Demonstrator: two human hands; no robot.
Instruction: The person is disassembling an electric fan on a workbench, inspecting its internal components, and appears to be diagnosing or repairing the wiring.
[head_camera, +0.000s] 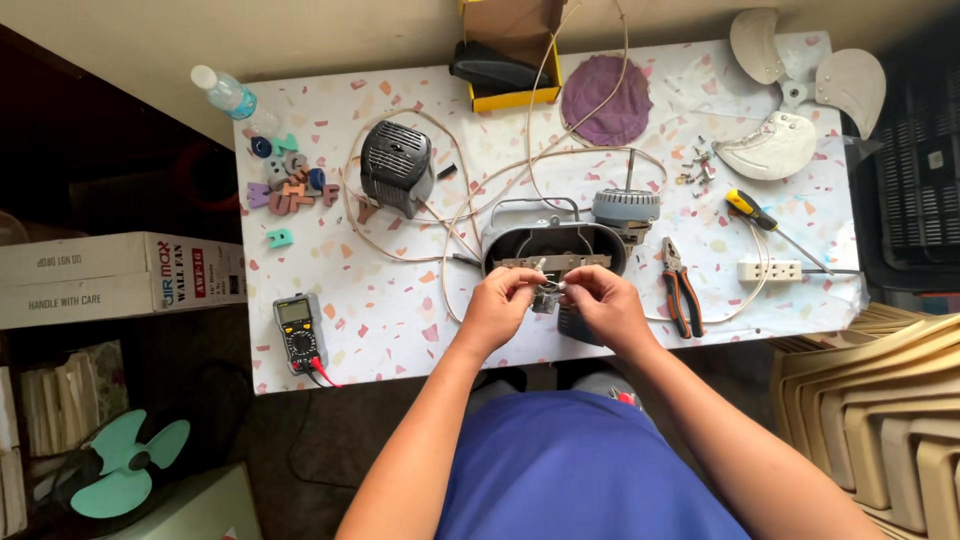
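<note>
My left hand (497, 308) and my right hand (603, 303) meet at the table's near edge, both pinching a small grey metal part (546, 296) with thin wires on it. Just beyond my fingers lies a dark oval fan housing (553, 244), open side up, with a metal bracket across it. A grey fan motor (626, 209) with a shaft stands at its right. Cream wires (470, 190) loop from the housing across the table.
A speckled white table (390, 310) carries pliers (681, 293), a yellow-handled screwdriver (762, 216), a white socket strip (769, 270), loose screws (695, 168), a white fan blade (795, 95), a dark motor cover (396, 166), a multimeter (299, 332), foam letters (288, 186), a bottle (230, 95), a yellow box (510, 50).
</note>
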